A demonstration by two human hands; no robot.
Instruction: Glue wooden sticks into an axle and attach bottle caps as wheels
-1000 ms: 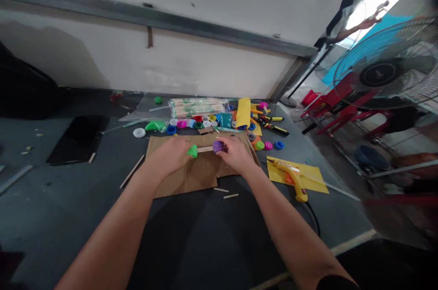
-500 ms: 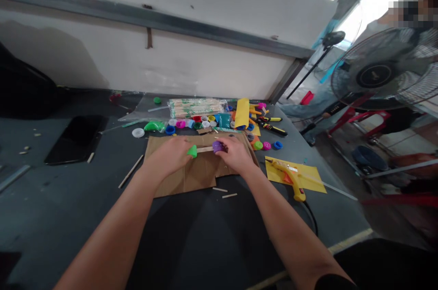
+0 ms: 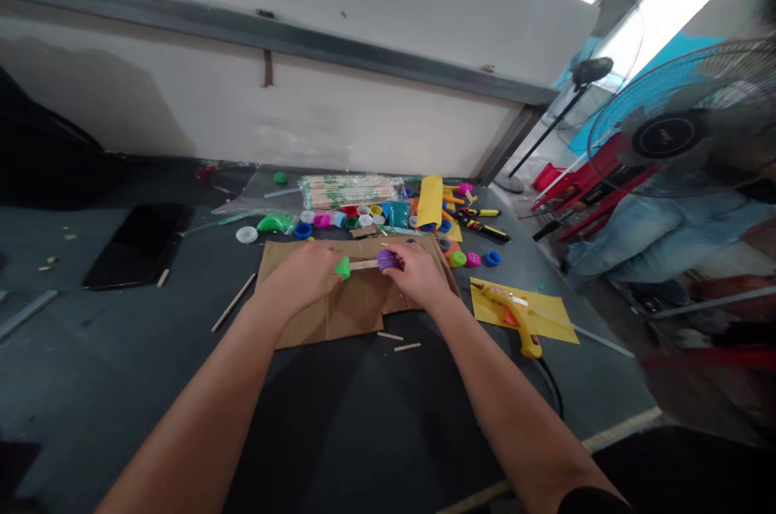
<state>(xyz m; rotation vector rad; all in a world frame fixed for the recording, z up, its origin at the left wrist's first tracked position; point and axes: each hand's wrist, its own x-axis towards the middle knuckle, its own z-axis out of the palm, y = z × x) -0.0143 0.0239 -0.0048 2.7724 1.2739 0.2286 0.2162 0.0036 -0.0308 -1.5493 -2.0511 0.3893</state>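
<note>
A short pale wooden stick [image 3: 364,264] runs between a green cap [image 3: 343,267] at its left end and a purple cap [image 3: 386,259] at its right end. My left hand [image 3: 309,271] is closed on the green cap, and my right hand [image 3: 418,273] pinches the purple one. Both hands are over a piece of brown cardboard [image 3: 333,318] lying on the dark table. Two small stick pieces [image 3: 390,335] rest just in front of the cardboard.
Behind the cardboard lie several coloured caps [image 3: 303,230], bagged sticks [image 3: 352,191] and pliers [image 3: 485,227]. A yellow glue gun [image 3: 518,320] lies on yellow paper [image 3: 554,318] at right, a phone [image 3: 137,246] at left. A fan [image 3: 667,134] and a seated person's legs [image 3: 660,227] are beyond.
My hands and the capped stick look unchanged. Behind the fan, the person has shifted, and the legs in light trousers now show more fully beside the red chair.
</note>
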